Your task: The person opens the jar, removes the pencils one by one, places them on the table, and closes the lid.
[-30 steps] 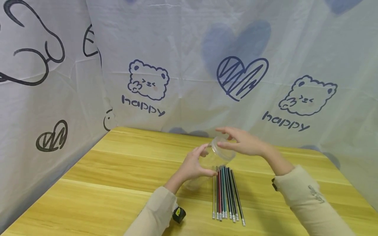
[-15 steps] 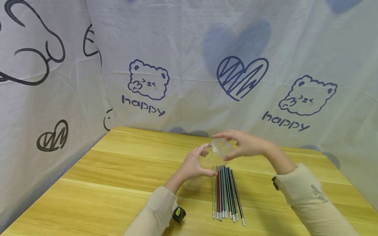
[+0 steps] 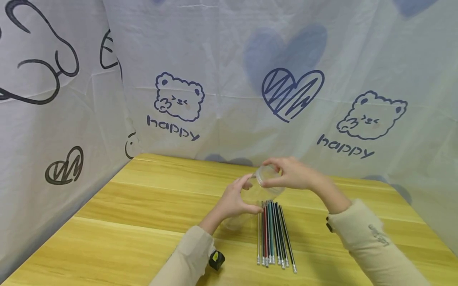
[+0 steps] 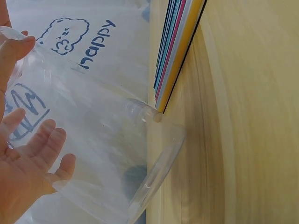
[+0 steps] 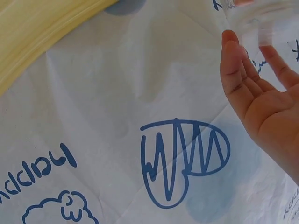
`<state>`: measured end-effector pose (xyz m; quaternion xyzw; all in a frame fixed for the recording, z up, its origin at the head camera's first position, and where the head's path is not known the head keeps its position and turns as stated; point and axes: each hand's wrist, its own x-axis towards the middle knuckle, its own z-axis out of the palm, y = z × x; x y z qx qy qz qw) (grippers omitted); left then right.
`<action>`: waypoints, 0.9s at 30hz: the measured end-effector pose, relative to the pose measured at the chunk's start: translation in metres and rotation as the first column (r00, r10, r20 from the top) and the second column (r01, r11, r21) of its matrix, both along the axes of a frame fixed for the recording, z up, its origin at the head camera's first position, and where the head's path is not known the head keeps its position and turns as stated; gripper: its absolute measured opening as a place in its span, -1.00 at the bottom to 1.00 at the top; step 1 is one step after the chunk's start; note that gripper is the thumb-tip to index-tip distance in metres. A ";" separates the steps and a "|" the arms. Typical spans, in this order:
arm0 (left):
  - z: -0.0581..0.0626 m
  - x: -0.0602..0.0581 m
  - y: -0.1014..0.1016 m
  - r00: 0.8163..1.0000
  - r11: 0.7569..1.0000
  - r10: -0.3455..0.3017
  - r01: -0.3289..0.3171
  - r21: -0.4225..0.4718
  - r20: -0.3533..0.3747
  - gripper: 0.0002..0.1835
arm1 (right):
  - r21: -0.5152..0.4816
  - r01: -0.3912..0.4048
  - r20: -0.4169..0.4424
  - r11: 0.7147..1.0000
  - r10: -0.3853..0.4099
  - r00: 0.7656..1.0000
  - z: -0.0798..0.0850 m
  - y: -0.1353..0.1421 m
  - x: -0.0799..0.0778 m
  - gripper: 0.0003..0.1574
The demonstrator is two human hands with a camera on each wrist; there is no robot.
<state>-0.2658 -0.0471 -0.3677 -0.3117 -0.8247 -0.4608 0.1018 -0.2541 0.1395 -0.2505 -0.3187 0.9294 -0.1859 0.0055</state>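
A clear plastic jar is held tilted above the table, its lidded end up and to the right. My left hand grips the jar's body, thumb on the near side and fingers on the far side. My right hand holds the clear round lid between curled fingers and thumb. In the left wrist view the jar is see-through, and its wider base points down towards the table. Below the right end of the jar lies a row of pencils, with metal-banded eraser ends towards me.
The wood-grain table runs up to a white cloth backdrop printed with hearts, bears and the word happy. A second cloth side borders the table's left edge. A small black device is at the left cuff.
My right hand has closed from loosely spread fingers onto the lid, and its fingers and thumb have shifted round the rim. The left hand, the jar and the pencils have stayed in place.
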 end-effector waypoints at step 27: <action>0.002 -0.003 -0.004 1.000 0.999 0.031 -0.031 0.007 0.004 -0.07 | -0.082 0.037 -0.114 0.996 -0.046 0.992 -0.018 -0.003 0.002 -0.20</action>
